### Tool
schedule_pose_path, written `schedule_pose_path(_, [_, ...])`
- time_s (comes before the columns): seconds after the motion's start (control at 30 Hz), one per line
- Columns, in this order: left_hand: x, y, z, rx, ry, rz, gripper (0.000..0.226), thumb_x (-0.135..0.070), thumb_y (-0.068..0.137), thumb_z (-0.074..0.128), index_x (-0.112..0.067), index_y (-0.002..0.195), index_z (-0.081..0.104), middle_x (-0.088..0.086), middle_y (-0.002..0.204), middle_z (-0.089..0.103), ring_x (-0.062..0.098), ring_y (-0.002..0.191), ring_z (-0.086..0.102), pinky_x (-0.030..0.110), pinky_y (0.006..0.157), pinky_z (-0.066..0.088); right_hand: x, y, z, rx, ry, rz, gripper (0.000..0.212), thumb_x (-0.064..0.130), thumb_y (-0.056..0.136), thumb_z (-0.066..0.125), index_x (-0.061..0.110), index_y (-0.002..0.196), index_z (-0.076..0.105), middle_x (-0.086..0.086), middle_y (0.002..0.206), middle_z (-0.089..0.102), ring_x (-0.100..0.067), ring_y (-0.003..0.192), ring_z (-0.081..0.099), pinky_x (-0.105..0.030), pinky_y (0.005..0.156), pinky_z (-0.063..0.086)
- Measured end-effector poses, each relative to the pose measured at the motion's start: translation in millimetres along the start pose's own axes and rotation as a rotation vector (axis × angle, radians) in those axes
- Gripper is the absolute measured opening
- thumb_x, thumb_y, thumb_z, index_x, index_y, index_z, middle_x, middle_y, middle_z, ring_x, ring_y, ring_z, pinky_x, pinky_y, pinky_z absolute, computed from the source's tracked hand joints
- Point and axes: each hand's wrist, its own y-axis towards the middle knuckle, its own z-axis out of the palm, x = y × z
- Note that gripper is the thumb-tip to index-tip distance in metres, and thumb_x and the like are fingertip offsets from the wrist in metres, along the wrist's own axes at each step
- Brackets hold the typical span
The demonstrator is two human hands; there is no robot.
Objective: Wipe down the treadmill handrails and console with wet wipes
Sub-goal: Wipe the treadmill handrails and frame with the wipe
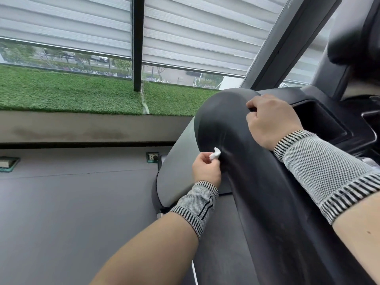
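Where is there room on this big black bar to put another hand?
The handrail is bare below the left hand and its wet wipe, down toward the frame's bottom edge. The rounded bend above the wipe is bare too. It is crowded where the right hand grips, beside the console pocket.

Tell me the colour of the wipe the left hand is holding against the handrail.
White, clearest in the head view: the wipe against the black handrail.

A small white wet wipe (216, 154), bunched up, presses against the outer side of the treadmill's thick black curved handrail (246, 171).
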Motion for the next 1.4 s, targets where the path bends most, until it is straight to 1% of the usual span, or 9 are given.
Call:
schedule_pose_path(0.17, [6, -25, -11, 0.164, 0.024, -0.026, 0.020, -0.008, 0.075, 0.060, -0.018, 0.060, 0.051, -0.005, 0.048, 0.051, 0.014, 0.050, 0.049, 0.032, 0.061, 0.045, 1, 0, 0, 0.001, -0.010, -0.001, 0.032, 0.018, 0.092, 0.042, 0.011, 0.120, 0.057, -0.009, 0.128, 0.052, -0.027, 0.117, 0.048, -0.033, 0.101, 0.035])
schedule_pose_path(0.33, [-30, -18, -27, 0.152, 0.142, 0.222, 0.028, 0.000, 0.088, 0.058, -0.016, 0.065, 0.052, -0.002, 0.053, 0.054, 0.002, 0.045, 0.051, 0.017, 0.048, 0.042, 1, -1, -1, 0.003, -0.005, 0.001, 0.033, 0.019, 0.092, 0.041, 0.011, 0.121, 0.057, -0.009, 0.129, 0.052, -0.027, 0.117, 0.048, -0.032, 0.100, 0.036])
schedule_pose_path(0.47, [-66, 6, -10, 0.097, 0.192, 0.411, 0.030, -0.004, 0.088, 0.057, -0.026, 0.068, 0.056, -0.006, 0.064, 0.060, 0.011, 0.060, 0.055, 0.025, 0.062, 0.046, 2, -1, 0, 0.007, 0.003, 0.007, 0.034, 0.019, 0.093, 0.042, 0.012, 0.123, 0.055, -0.007, 0.131, 0.051, -0.026, 0.118, 0.048, -0.032, 0.101, 0.035])
schedule_pose_path(0.6, [-79, 26, 5, 0.110, 0.237, 0.464, 0.032, -0.007, 0.085, 0.059, -0.030, 0.064, 0.056, -0.001, 0.068, 0.061, 0.015, 0.062, 0.053, 0.029, 0.063, 0.045, 1, -1, 0, 0.008, -0.005, 0.004, 0.035, 0.020, 0.093, 0.042, 0.012, 0.125, 0.054, -0.007, 0.132, 0.051, -0.025, 0.119, 0.048, -0.032, 0.102, 0.035])
schedule_pose_path(0.77, [-70, 34, 12, 0.143, 0.278, 0.457, 0.022, -0.018, 0.078, 0.061, -0.030, 0.061, 0.056, 0.000, 0.072, 0.062, 0.013, 0.064, 0.053, 0.026, 0.064, 0.044, 0, 0, 1, -0.003, -0.017, -0.013, 0.035, 0.020, 0.092, 0.043, 0.010, 0.124, 0.055, -0.009, 0.130, 0.052, -0.025, 0.119, 0.047, -0.032, 0.101, 0.034])
schedule_pose_path(0.93, [-64, 30, 9, 0.145, 0.269, 0.439, 0.030, -0.010, 0.081, 0.063, -0.029, 0.060, 0.055, -0.005, 0.067, 0.059, 0.014, 0.064, 0.054, 0.029, 0.067, 0.046, 0, 0, 1, -0.004, -0.019, -0.011, 0.036, 0.019, 0.092, 0.043, 0.010, 0.125, 0.055, -0.009, 0.131, 0.051, -0.026, 0.119, 0.048, -0.033, 0.102, 0.035])
schedule_pose_path(1.13, [-49, 17, 4, 0.139, 0.211, 0.388, 0.011, -0.029, 0.069, 0.058, -0.027, 0.058, 0.055, -0.008, 0.062, 0.056, 0.014, 0.063, 0.052, 0.031, 0.066, 0.046, 1, 0, 0, 0.001, -0.020, -0.010, 0.036, 0.019, 0.092, 0.042, 0.010, 0.125, 0.054, -0.009, 0.132, 0.051, -0.026, 0.119, 0.048, -0.032, 0.102, 0.035])
schedule_pose_path(1.23, [-35, 12, -1, 0.138, 0.196, 0.340, 0.023, -0.022, 0.077, 0.069, -0.026, 0.059, 0.056, -0.009, 0.060, 0.055, 0.012, 0.061, 0.050, 0.029, 0.065, 0.044, 2, -1, 0, 0.000, -0.022, -0.006, 0.036, 0.019, 0.092, 0.042, 0.010, 0.125, 0.054, -0.009, 0.132, 0.051, -0.027, 0.120, 0.047, -0.033, 0.102, 0.034])
schedule_pose_path(1.4, [-14, 6, -7, 0.119, 0.184, 0.287, 0.022, -0.018, 0.077, 0.066, -0.025, 0.059, 0.056, -0.008, 0.059, 0.055, 0.013, 0.059, 0.048, 0.030, 0.063, 0.044, 3, -2, 0, -0.002, -0.023, -0.008, 0.036, 0.019, 0.092, 0.042, 0.010, 0.126, 0.054, -0.010, 0.132, 0.051, -0.027, 0.121, 0.047, -0.033, 0.103, 0.033])
